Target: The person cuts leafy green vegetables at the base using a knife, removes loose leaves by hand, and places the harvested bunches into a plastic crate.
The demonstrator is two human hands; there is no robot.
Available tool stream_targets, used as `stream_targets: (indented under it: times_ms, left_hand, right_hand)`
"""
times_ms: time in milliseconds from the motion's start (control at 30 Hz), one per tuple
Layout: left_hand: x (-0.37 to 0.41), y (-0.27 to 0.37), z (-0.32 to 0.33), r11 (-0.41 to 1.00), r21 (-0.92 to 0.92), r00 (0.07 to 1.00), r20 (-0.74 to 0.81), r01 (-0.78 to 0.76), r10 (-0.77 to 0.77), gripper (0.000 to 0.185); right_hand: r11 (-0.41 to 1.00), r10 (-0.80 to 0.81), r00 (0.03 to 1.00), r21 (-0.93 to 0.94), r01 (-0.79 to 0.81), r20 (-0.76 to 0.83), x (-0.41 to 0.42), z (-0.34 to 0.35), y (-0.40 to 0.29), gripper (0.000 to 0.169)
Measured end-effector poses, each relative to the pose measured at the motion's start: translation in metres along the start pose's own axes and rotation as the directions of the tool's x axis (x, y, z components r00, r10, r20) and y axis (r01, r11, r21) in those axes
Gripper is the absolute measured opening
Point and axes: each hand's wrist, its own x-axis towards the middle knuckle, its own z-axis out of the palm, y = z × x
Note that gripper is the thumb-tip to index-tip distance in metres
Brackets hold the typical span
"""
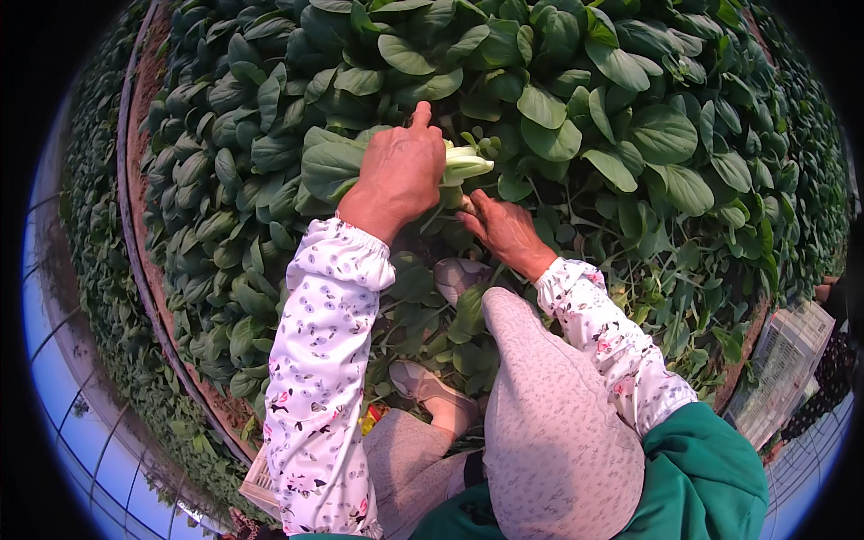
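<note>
My left hand (403, 169) is closed around a cut bunch of leafy greens that looks like bok choy. Its pale stem base (467, 165) points right and its broad green leaves (329, 162) stick out to the left. The index finger of that hand is stretched away from me. Just below and right of the stem base, my right hand (507, 229) is curled around a small tan, handle-like object (470, 206); the rest of this object is hidden. Around both hands grow dense green plants (547, 115).
Low leaves surround my shoes (432, 391). A plastic crate (776, 364) stands at the right, beside a partly seen person (827, 378). Another crate (260, 482) shows behind my left sleeve. A long pale edging (128, 169) borders the bed at left.
</note>
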Motion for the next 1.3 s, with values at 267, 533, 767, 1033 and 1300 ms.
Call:
stream_targets:
  times_ms: [267,533,767,1033,1300]
  left_hand:
    - [-0.040,-0.060,0.029,0.980,-0.041,0.981,0.034,0.192,-0.191,0.036]
    - [-0.064,-0.052,0.043,0.972,-0.066,0.968,-0.096,0.228,-0.233,0.042]
    - [-0.065,-0.056,0.047,0.977,-0.016,0.976,-0.047,0.212,-0.212,0.046]
    - [-0.060,-0.054,0.030,0.996,-0.013,0.991,0.101,0.093,-0.091,0.050]
    - [-0.055,-0.055,0.066,0.963,0.166,0.975,0.035,0.212,-0.221,0.036]
  right_hand:
    - [0.788,0.220,0.971,0.604,-0.118,-0.097,0.029,0.008,0.031,0.028]
    - [0.847,0.263,0.962,0.494,-0.194,-0.073,0.067,0.017,0.007,0.047]
    - [0.863,0.347,0.929,0.345,-0.369,0.126,0.081,0.007,0.002,0.050]
    - [0.936,0.287,0.957,0.200,-0.289,0.043,0.078,0.014,0.007,0.045]
    - [0.988,0.099,0.983,0.133,-0.078,-0.156,0.057,0.026,0.004,0.036]
